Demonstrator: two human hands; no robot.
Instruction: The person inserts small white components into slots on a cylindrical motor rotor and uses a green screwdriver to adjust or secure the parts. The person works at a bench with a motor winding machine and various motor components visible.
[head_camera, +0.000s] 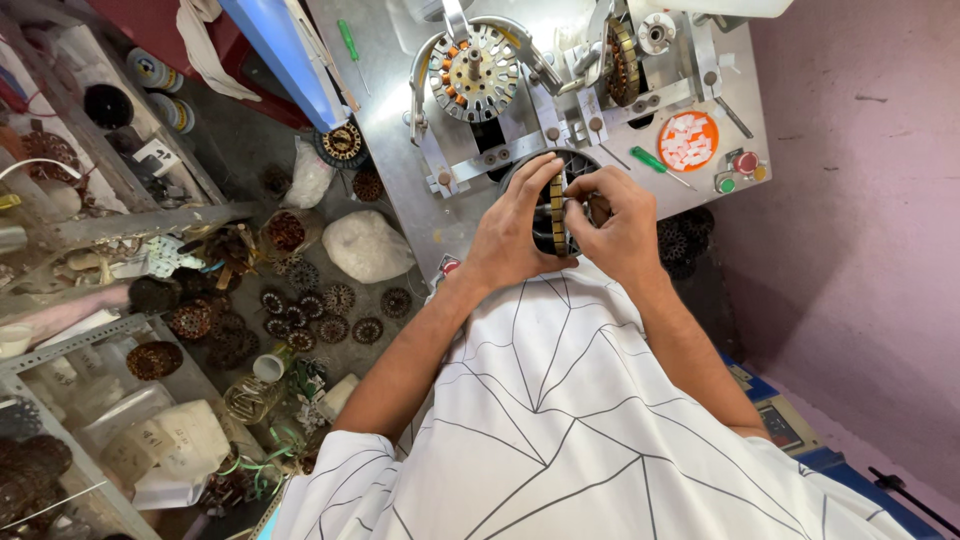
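- Hands first: the left hand (512, 232) and the right hand (612, 225) meet over the near edge of the metal table (420, 195), just past the white shirt (560, 420). Each grip is closed round the same ring-shaped stator core (557, 212), held on edge between them, fingertips pinching its rim.
- Slippage is the likeliest trouble: the core is held only by fingertips above a dark round opening (575, 165) in the table, so a loosened pinch could let it drop into the hole or off the near edge.
- Fingers may be nicked, since the core's slotted rim looks sharp-edged and both thumbs press on it.
- Room to the left is poor: below the table edge lies a floor strewn with other dark cores (320, 310) and white bags (368, 245).
- Room to the right is tighter, the pink wall (860, 200) standing near the table's side.
- Farther on, a green screwdriver (655, 165) and an orange dish of white pieces (688, 140) lie near the right hand; a wide sweep could knock them.
- Beyond stands the winding fixture with a mounted stator (475, 72), blocking forward reach.
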